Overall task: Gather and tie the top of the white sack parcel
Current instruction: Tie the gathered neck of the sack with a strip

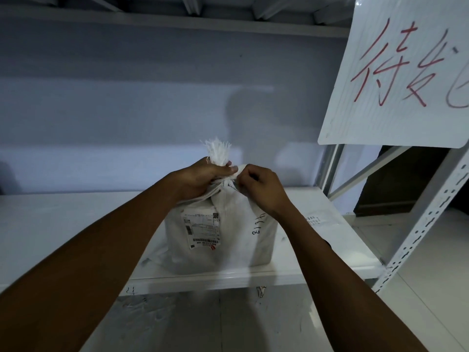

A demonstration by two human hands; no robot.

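Two arms outstretched, left hand [200, 177] tight round white sack [236, 250] neck, right hand [264, 190] fingers [247, 172] pinching it

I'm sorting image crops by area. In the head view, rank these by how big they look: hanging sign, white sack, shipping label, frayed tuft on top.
1. hanging sign, though it is nearer the camera and cut off by the frame
2. white sack
3. shipping label
4. frayed tuft

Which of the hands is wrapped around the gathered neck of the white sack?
The left hand: its fingers curl round the bunched neck of the white sack, just under the frayed tuft. The right hand only pinches material beside it.
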